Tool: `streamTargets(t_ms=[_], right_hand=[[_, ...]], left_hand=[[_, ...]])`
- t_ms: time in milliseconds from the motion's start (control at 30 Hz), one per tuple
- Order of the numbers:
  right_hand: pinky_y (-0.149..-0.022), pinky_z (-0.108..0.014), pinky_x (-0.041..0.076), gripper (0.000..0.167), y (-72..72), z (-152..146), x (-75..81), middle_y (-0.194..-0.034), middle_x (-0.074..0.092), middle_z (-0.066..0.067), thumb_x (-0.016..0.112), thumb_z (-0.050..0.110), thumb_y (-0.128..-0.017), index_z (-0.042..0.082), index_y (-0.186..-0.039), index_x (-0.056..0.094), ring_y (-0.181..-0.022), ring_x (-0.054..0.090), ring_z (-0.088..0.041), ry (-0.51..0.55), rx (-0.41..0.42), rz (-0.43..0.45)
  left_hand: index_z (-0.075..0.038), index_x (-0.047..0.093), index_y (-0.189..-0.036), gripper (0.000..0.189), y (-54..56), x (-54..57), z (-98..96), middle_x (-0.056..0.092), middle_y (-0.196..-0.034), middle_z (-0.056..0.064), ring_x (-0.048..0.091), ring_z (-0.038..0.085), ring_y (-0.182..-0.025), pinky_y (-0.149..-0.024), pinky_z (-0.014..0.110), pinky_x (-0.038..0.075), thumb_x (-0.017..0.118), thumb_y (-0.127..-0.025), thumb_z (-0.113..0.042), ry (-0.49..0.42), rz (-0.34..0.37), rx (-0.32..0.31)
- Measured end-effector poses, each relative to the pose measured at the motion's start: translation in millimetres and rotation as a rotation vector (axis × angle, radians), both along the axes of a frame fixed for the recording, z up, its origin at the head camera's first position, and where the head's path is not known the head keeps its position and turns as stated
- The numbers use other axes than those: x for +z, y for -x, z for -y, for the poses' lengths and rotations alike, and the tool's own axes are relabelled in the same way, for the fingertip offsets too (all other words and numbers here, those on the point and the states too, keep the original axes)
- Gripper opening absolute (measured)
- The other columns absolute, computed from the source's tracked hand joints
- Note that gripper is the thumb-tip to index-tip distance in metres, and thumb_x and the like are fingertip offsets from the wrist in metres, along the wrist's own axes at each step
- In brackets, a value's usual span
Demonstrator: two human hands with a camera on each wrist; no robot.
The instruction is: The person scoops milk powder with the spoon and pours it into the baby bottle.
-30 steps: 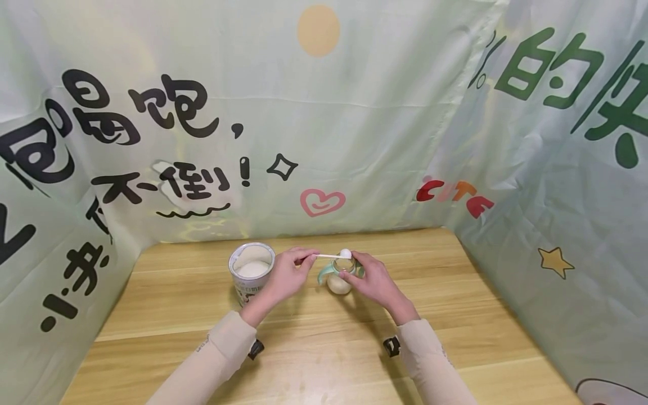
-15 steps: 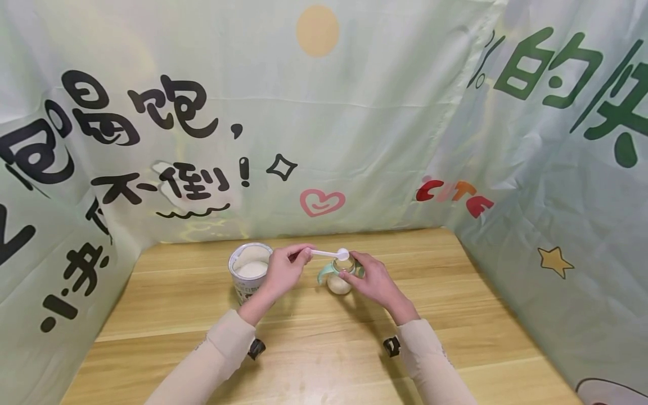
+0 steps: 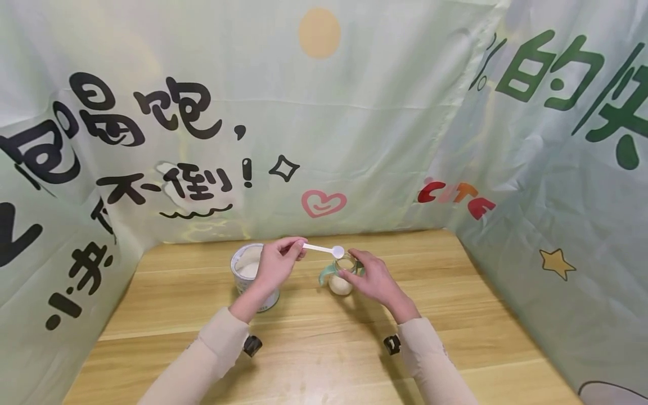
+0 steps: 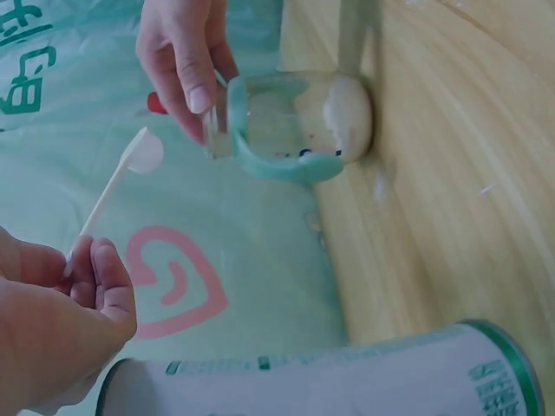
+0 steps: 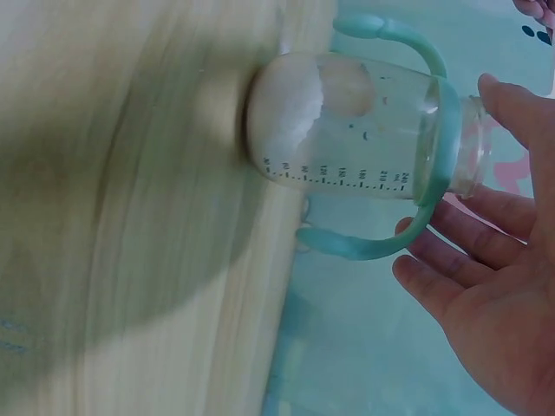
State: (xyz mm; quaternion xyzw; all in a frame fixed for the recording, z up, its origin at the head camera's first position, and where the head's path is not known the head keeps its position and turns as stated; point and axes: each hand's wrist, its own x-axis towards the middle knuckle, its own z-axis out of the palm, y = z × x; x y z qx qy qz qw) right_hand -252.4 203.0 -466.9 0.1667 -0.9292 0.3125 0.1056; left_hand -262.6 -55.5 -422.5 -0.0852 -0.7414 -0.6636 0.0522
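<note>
My left hand (image 3: 275, 267) pinches the thin handle of a white powder scoop (image 3: 338, 252) between thumb and fingers. The scoop's bowl hangs above and just left of the mouth of a clear baby bottle (image 3: 341, 286), apart from it. This bottle stands upright on the table, with a mint-green two-handled collar and pale powder (image 5: 286, 113) at its bottom. With thumb and fingers round the bottle's neck, my right hand (image 3: 377, 281) holds it from the right. An open can (image 3: 267, 301), with whitish powder inside, stands left, partly hidden behind my left hand.
The wooden table (image 3: 324, 349) backs onto a pale green printed cloth (image 3: 374, 140), which also rises at both sides. Black wrist devices (image 3: 392, 344) sit at both sleeves, below the forearms.
My left hand has moved left and slightly up with the scoop, whose bowl has gone from over the bottle mouth to beside it and turned. My right hand and the bottle stay put.
</note>
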Motion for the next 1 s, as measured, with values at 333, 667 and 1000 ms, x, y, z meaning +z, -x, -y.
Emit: streamTargets(t_ms=[333, 667, 1000], right_hand=[[-0.113, -0.056, 0.049, 0.067, 4.1, 8.6, 6.7, -0.145, 0.063, -0.023, 0.076, 0.039, -0.097, 0.001, -0.149, 0.055, -0.135, 0.06, -0.041, -0.001, 0.015, 0.025], [-0.117, -0.055, 0.046, 0.069, 8.7, 24.3, 15.6, -0.149, 0.06, -0.021, 0.075, 0.039, -0.098, 0.0, -0.15, 0.054, -0.14, 0.056, -0.04, -0.005, 0.071, 0.039], [-0.117, -0.056, 0.045, 0.069, 11.6, 42.3, 27.0, -0.151, 0.059, -0.019, 0.075, 0.04, -0.097, 0.004, -0.152, 0.053, -0.142, 0.054, -0.04, -0.01, 0.105, 0.057]], left_hand=[[0.006, 0.076, -0.116, 0.022, 1.7, 10.7, 26.0, 0.079, -0.094, 0.018, 0.07, 0.006, -0.077, -0.07, 0.02, 0.06, 0.064, -0.105, -0.007, -0.02, 0.009, 0.058], [0.004, 0.075, -0.121, 0.027, -2.3, 15.5, 53.8, 0.079, -0.093, 0.01, 0.071, 0.006, -0.081, -0.073, 0.026, 0.063, 0.063, -0.107, -0.016, 0.035, 0.049, 0.112], [0.001, 0.075, -0.123, 0.027, -6.4, 13.8, 77.7, 0.078, -0.102, 0.018, 0.07, 0.005, -0.082, -0.071, 0.021, 0.059, 0.063, -0.107, -0.018, 0.074, 0.081, 0.165]])
